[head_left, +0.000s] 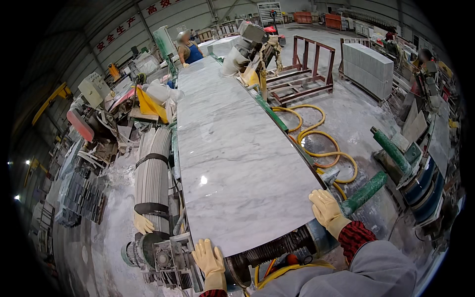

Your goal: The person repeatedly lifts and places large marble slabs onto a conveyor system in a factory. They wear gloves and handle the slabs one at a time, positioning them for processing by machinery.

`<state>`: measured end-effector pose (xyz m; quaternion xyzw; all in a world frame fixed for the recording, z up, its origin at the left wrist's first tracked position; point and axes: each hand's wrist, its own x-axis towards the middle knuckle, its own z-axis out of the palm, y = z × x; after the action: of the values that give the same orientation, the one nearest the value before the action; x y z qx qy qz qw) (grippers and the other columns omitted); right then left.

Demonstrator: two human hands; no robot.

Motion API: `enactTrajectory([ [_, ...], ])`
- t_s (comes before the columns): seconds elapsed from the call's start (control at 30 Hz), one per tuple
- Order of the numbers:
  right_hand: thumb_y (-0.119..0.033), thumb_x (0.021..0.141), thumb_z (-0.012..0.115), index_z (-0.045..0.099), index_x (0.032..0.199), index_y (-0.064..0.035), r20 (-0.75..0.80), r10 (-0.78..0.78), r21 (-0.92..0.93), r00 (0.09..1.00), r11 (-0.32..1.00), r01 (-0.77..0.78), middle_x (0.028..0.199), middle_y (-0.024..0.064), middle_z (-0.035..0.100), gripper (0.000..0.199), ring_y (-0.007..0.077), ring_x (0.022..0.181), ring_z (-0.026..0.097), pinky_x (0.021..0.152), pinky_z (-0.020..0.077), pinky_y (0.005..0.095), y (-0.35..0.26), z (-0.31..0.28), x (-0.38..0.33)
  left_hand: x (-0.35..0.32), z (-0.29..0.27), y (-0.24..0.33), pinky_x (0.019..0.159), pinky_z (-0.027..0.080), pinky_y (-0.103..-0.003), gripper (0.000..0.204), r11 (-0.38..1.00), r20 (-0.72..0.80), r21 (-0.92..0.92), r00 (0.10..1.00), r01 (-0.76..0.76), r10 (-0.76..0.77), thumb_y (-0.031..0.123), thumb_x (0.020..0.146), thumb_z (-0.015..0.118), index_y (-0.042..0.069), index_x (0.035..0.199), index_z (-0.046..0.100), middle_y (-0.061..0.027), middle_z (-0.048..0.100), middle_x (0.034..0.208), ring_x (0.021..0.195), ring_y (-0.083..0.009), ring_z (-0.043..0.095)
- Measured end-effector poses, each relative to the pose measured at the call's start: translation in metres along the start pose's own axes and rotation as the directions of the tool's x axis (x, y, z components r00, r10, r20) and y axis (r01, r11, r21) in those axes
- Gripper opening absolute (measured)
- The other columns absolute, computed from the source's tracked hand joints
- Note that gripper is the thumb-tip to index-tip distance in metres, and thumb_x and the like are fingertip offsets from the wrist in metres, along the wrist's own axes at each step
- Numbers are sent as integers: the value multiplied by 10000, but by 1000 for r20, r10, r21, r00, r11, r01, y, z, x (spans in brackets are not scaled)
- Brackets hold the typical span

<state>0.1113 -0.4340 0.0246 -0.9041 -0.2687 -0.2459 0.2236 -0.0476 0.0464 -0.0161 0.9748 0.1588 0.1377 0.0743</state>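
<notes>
A long polished slab of white marble with grey veins (242, 188) lies flat on the conveyor, stretching away from me. My left hand (210, 261), in a cream rubber glove, is at the slab's near left corner with its fingers stretched out and apart. At the near right corner is my right hand (327, 212), gloved alike, its fingers extended along the edge. Neither hand wraps round the slab. Below the slab's near edge shows the dark ribbed conveyor roller (269, 250). The underside of the slab is hidden.
A strapped bundle of grey strips (153, 173) stands left, a loose cream glove (143, 223) on it. A motor (161, 257) sits by the roller. Right are a green cylinder (366, 192), yellow hose (341, 153) and a metal rack (309, 69). A person (190, 50) stands at the far end.
</notes>
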Motion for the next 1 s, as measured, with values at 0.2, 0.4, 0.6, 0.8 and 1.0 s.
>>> enactTrajectory([
  [0.2,-97,930,691,662,1274,-51,-9,-7,-2,1000,1000,7,1303,181,680,348,426,1208,630,1070,507,544,-1,0,-2,-1,-5,4,1265,278,-635,530,1000,9,2,1000,5,-5,347,1056,625,83,1513,579,-258,547,1607,1502,-475,469],
  [0.4,-82,925,697,661,1284,-48,12,12,5,1000,1000,-12,1303,186,682,363,428,1208,632,1067,510,537,-6,-6,-2,-3,-5,3,1260,282,-643,493,1000,0,-10,1000,-16,16,269,1055,614,79,1508,580,-265,551,1600,1493,-486,473],
  [0.6,-67,906,697,661,1254,-45,-52,-32,-7,998,999,32,1275,172,677,351,424,1148,630,1015,523,531,-7,-7,0,-6,-2,1,1251,287,-654,469,1000,-3,4,1000,-20,20,182,1047,594,80,1504,573,-263,543,1601,1487,-491,476],
  [0.8,-57,893,695,658,1219,-44,-65,-32,-6,997,999,31,1235,166,671,328,419,1099,626,967,526,529,-11,-12,1,-8,-3,-1,1247,292,-650,460,1000,9,-5,1000,-22,23,191,1050,587,77,1496,574,-262,546,1590,1493,-479,467],
  [1.0,-56,892,694,661,1231,-38,-48,-19,9,999,1000,20,1240,181,676,341,429,1117,628,986,525,530,-13,-15,0,-13,0,-2,1231,306,-644,475,998,-42,25,998,-49,50,242,1044,602,59,1481,579,-267,558,1566,1470,-473,474],
])
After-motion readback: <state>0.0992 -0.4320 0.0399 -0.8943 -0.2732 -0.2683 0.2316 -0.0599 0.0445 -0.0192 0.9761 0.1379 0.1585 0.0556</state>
